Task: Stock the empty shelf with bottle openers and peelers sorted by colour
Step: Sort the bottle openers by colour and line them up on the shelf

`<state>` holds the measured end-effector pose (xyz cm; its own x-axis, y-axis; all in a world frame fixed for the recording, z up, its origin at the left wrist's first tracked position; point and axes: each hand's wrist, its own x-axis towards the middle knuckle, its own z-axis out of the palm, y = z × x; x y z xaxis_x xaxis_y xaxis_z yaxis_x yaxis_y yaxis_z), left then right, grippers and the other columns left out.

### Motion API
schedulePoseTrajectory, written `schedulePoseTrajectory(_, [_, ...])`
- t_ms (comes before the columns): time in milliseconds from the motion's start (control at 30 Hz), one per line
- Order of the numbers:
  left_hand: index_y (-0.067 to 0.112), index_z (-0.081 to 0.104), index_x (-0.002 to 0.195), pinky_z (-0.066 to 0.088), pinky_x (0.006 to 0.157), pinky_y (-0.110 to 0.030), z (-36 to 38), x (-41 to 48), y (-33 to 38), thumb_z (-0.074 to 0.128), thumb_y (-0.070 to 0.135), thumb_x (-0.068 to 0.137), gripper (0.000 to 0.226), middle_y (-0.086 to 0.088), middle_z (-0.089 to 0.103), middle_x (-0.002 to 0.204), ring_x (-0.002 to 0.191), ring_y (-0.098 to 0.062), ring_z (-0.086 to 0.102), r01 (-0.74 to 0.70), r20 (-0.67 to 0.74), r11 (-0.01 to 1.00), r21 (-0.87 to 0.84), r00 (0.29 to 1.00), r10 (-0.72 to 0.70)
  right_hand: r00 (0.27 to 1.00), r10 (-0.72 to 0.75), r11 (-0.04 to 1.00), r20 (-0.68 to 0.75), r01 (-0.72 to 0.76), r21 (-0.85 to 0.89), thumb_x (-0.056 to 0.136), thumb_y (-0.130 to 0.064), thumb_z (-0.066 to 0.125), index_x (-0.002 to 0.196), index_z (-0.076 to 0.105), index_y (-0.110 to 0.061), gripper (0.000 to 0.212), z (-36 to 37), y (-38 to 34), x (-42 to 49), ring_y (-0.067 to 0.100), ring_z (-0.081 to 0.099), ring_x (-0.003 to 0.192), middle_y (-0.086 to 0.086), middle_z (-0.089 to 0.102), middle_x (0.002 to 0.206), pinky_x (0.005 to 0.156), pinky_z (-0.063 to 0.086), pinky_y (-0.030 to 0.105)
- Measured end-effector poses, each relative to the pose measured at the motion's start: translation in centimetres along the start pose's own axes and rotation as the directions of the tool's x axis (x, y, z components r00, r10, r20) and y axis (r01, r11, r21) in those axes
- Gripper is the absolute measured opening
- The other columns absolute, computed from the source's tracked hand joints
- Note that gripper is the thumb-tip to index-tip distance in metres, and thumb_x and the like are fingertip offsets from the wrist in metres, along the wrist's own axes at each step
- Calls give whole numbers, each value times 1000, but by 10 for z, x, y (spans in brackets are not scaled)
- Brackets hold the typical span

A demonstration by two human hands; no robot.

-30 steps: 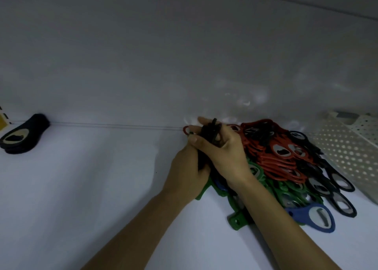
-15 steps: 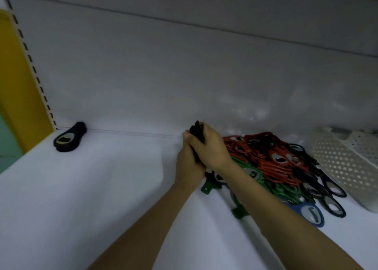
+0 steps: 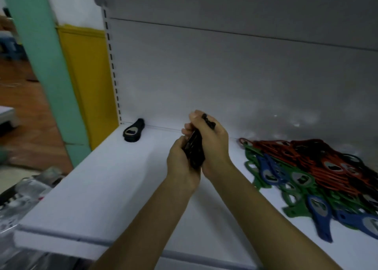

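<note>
Both hands hold a small stack of black bottle openers (image 3: 195,149) above the middle of the white shelf (image 3: 114,179). My left hand (image 3: 180,163) grips the stack from below and the left. My right hand (image 3: 212,143) curls round its top and right side. A small pile of black openers (image 3: 133,130) lies at the shelf's back left corner. On the right lies a mixed heap of openers: red ones (image 3: 302,155) at the back, green ones (image 3: 255,167) and blue ones (image 3: 268,173) in front, black ones at the far right.
The grey back panel (image 3: 225,75) rises behind the shelf, with a slotted upright (image 3: 112,69) at its left. Beyond the shelf's left end stand a yellow panel (image 3: 88,81) and a green pillar (image 3: 49,65). Blurred packaging (image 3: 26,190) lies below left.
Both hands lifted the black stack off the mixed heap and carried it left. The view swung left too, so the white basket is out of frame and the shelf's left end shows.
</note>
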<state>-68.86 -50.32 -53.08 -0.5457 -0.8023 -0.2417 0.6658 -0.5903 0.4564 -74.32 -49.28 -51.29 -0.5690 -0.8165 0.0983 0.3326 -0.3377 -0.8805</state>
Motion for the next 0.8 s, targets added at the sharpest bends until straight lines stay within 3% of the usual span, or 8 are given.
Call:
schedulePoseTrajectory(133, [4,59,118,49,95,-37,-14,-4,17,35,22,101,34,-16,66,106,96,-24,65,-19,-35,991,130,999,24,998,65,998,-10,-65,-9,79,-25,76,69,59,-12,24,19,-1,2,16,60,54,4,61,60,57,53,25])
schedulePoseTrajectory(233, [6,59,114,55,77,-33,-20,-11,25,28,32,103,41,-12,73,91,84,-21,71,64,15,990,125,998,-66,998,-62,996,-28,60,-66,81,-25,74,66,57,-13,26,27,5,0,15,60,53,3,60,58,58,53,24])
schedulePoseTrajectory(300, [8,60,112,55,70,-31,-18,-15,29,26,35,103,44,-11,74,93,85,-19,71,105,61,987,121,992,-113,989,-143,980,30,146,-137,81,-25,74,77,62,-9,20,27,9,-3,17,67,62,5,65,63,63,54,22])
schedulePoseTrajectory(400, [11,60,118,56,74,-25,-17,-16,26,28,27,103,38,-9,69,110,99,-16,66,63,109,971,230,990,-90,992,-119,967,41,125,-221,81,-22,74,86,63,-1,24,25,14,-4,15,69,65,3,68,63,64,56,20])
schedulePoseTrajectory(533, [10,61,118,55,83,-30,-28,-14,26,38,27,101,33,-10,69,109,101,-19,67,93,137,935,343,980,-147,992,-116,979,-51,106,-175,81,-18,65,59,57,-19,24,16,8,4,14,62,57,-2,58,54,59,49,26])
schedulePoseTrajectory(667, [4,66,105,59,70,-27,-39,-9,37,52,29,94,30,-13,73,98,85,-20,71,93,93,871,482,983,-156,954,-292,849,63,289,-442,76,-22,58,57,57,-14,21,6,3,8,13,61,64,4,61,59,63,50,26])
schedulePoseTrajectory(733, [2,65,104,57,60,-22,-41,-6,44,53,24,94,28,-11,73,90,72,-16,70,24,81,896,443,995,-66,956,-252,745,151,291,-600,83,-29,62,69,58,1,34,2,1,9,16,58,64,14,61,66,61,49,35])
schedulePoseTrajectory(800, [4,65,99,56,60,-20,-45,-2,49,51,22,95,23,-11,71,92,75,-15,69,-73,79,893,444,996,43,978,-95,677,188,201,-708,87,-40,63,82,60,3,43,-2,-5,11,18,61,65,10,65,71,59,50,33])
